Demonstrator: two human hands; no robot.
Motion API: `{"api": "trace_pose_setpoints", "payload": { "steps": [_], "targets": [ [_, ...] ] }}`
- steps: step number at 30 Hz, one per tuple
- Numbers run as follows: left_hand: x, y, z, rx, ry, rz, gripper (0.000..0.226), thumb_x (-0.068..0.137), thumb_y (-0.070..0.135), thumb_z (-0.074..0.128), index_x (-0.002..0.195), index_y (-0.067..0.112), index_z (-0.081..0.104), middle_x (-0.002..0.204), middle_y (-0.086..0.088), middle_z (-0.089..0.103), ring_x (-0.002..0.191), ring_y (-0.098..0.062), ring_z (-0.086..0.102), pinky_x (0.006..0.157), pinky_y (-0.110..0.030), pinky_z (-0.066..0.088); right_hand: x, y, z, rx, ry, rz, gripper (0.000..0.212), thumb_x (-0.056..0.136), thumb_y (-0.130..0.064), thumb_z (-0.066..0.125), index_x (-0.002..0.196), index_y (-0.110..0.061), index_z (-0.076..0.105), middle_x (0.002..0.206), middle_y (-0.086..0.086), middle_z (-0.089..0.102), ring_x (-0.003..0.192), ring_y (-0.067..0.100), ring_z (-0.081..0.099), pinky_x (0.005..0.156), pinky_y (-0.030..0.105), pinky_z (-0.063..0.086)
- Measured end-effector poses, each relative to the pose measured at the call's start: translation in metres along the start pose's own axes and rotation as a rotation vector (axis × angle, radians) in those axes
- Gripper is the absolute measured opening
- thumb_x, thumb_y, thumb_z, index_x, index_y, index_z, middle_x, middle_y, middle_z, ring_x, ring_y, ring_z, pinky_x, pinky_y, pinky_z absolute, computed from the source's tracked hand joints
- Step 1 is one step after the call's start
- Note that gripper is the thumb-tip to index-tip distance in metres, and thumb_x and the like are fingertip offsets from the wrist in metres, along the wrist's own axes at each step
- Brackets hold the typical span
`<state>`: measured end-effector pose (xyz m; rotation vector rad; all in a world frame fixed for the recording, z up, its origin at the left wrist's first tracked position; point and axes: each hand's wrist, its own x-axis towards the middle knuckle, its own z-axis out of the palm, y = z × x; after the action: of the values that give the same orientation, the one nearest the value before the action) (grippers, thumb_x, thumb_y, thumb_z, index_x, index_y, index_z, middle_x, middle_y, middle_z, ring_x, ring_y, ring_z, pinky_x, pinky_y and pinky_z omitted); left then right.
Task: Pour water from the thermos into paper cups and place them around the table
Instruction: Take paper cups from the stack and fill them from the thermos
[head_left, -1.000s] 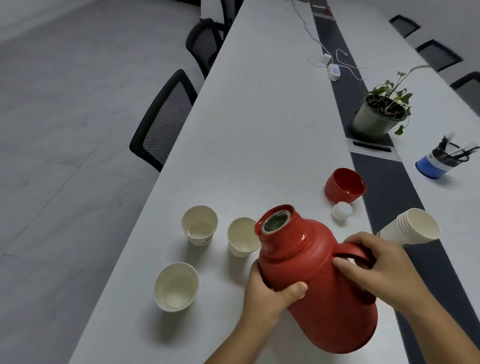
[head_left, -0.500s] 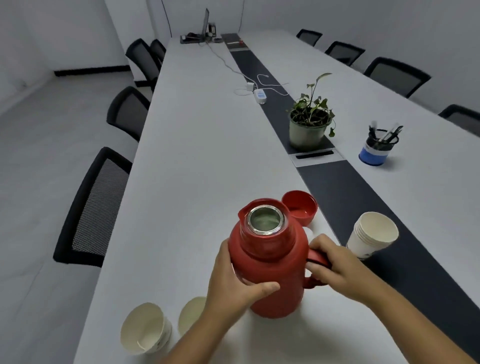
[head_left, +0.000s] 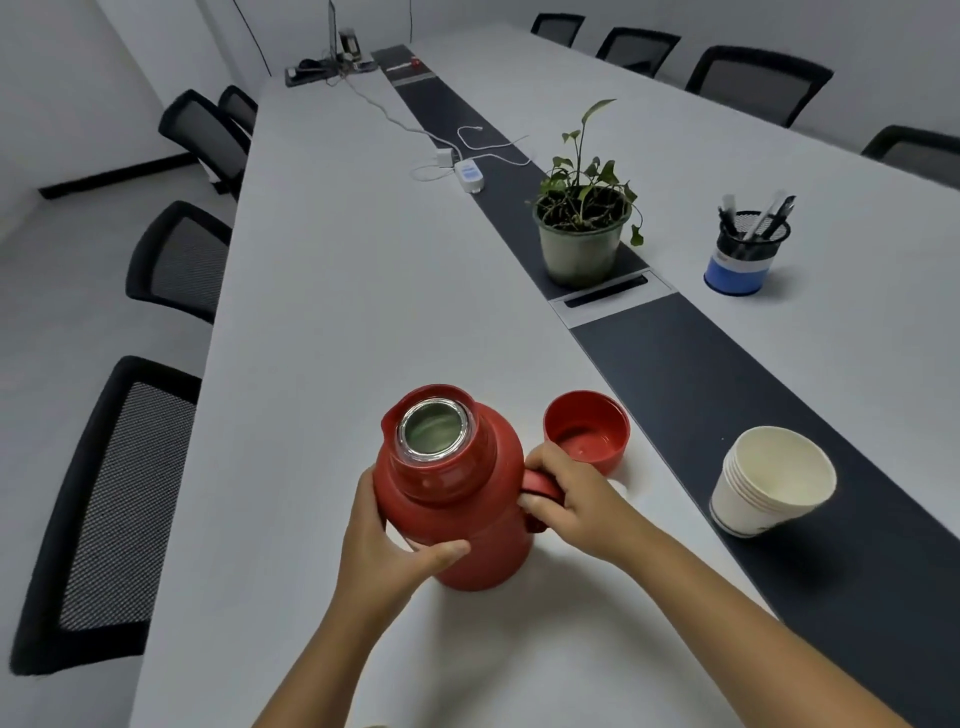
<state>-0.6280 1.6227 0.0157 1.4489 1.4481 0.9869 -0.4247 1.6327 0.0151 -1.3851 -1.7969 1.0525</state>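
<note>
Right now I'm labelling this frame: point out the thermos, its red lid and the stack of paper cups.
thermos (head_left: 467, 540), head view, red body
red lid (head_left: 586, 427), head view, inner wall
stack of paper cups (head_left: 748, 501), head view, outer side

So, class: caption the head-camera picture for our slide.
Both hands hold the open red thermos upright on the table, lid beside it.

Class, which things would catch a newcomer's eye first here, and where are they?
The open red thermos stands on the near table, the left hand on its body, the right hand on its handle. Its red lid lies just behind; stacked paper cups sit right, on the dark strip.
</note>
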Motion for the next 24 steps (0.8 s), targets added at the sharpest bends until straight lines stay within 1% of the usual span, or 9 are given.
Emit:
{"api": "trace_pose_setpoints", "payload": {
  "steps": [3,5,9,12,14,17,19,21,24],
  "targets": [
    [-0.001,0.003,0.000,0.039,0.018,-0.012,0.084,0.033,0.046,0.076,0.109,0.042,0.042,0.110,0.013,0.057,0.100,0.005,0.055,0.077,-0.013,0.043,0.008,0.000,-0.003,-0.041,-0.030,-0.004,0.027,0.084,-0.011,0.058,0.081,-0.028,0.038,0.076,-0.004,0.051,0.073,0.024,0.054,0.071,0.029,0.044],
    [-0.008,0.006,0.003,0.086,0.028,-0.031,0.085,0.040,0.047,0.075,0.117,0.033,0.041,0.113,0.017,0.055,0.104,0.000,0.054,0.080,-0.013,0.041,0.009,-0.001,-0.005,-0.056,-0.048,-0.005,0.022,0.083,-0.013,0.058,0.084,-0.025,0.040,0.076,-0.008,0.050,0.076,0.018,0.053,0.071,0.027,0.042],
    [-0.039,0.015,0.017,0.287,0.141,-0.084,0.065,0.071,0.025,0.076,0.126,0.019,0.042,0.122,0.006,0.050,0.112,-0.014,0.049,0.088,-0.025,0.040,-0.010,-0.001,-0.010,-0.124,0.057,-0.071,0.020,0.084,-0.012,0.057,0.104,-0.010,0.056,0.093,-0.006,0.052,0.089,0.013,0.048,0.076,0.018,0.033],
    [-0.075,0.024,0.040,0.340,0.228,-0.047,0.043,0.075,0.017,0.071,0.113,0.021,0.051,0.110,0.002,0.054,0.086,-0.009,0.056,0.069,-0.018,0.041,-0.048,0.004,-0.027,-0.203,0.183,-0.126,0.023,0.083,-0.009,0.054,0.105,-0.001,0.057,0.101,0.006,0.057,0.092,0.016,0.048,0.080,0.015,0.031],
    [-0.096,0.027,0.062,0.352,0.182,-0.005,0.038,0.075,0.010,0.070,0.109,0.018,0.054,0.097,0.003,0.054,0.077,-0.005,0.054,0.062,-0.012,0.037,-0.076,0.011,-0.048,-0.249,0.264,-0.153,0.021,0.079,-0.007,0.053,0.096,0.002,0.060,0.095,0.014,0.063,0.087,0.021,0.053,0.079,0.014,0.033],
    [-0.111,0.028,0.098,0.350,0.073,0.056,0.036,0.074,0.004,0.069,0.108,0.012,0.058,0.087,0.015,0.049,0.073,-0.004,0.054,0.063,-0.007,0.040,-0.113,0.028,-0.086,-0.342,0.362,-0.158,0.015,0.077,-0.008,0.056,0.086,0.002,0.063,0.085,0.014,0.066,0.081,0.025,0.059,0.076,0.022,0.043],
    [-0.111,0.031,0.124,0.317,0.022,0.076,0.033,0.074,0.004,0.069,0.105,0.011,0.059,0.084,0.015,0.049,0.068,-0.005,0.054,0.064,-0.002,0.038,-0.134,0.046,-0.111,-0.387,0.422,-0.086,0.010,0.077,-0.005,0.061,0.085,0.000,0.064,0.085,0.012,0.066,0.082,0.027,0.059,0.072,0.025,0.041],
    [-0.108,0.035,0.151,0.277,-0.027,0.060,0.033,0.076,0.009,0.069,0.107,0.013,0.058,0.082,0.012,0.050,0.069,-0.004,0.053,0.064,-0.003,0.037,-0.149,0.062,-0.134,-0.410,0.435,0.038,0.015,0.075,0.001,0.066,0.090,-0.002,0.065,0.093,0.011,0.065,0.091,0.030,0.058,0.076,0.024,0.037],
    [-0.100,0.046,0.194,0.234,-0.091,0.025,0.042,0.080,0.019,0.066,0.118,0.019,0.050,0.091,0.015,0.047,0.078,-0.002,0.051,0.068,-0.002,0.037,-0.155,0.080,-0.160,-0.422,0.363,0.206,0.029,0.082,-0.012,0.062,0.112,-0.010,0.060,0.119,0.007,0.057,0.116,0.025,0.047,0.086,0.026,0.038]
  ]
}}
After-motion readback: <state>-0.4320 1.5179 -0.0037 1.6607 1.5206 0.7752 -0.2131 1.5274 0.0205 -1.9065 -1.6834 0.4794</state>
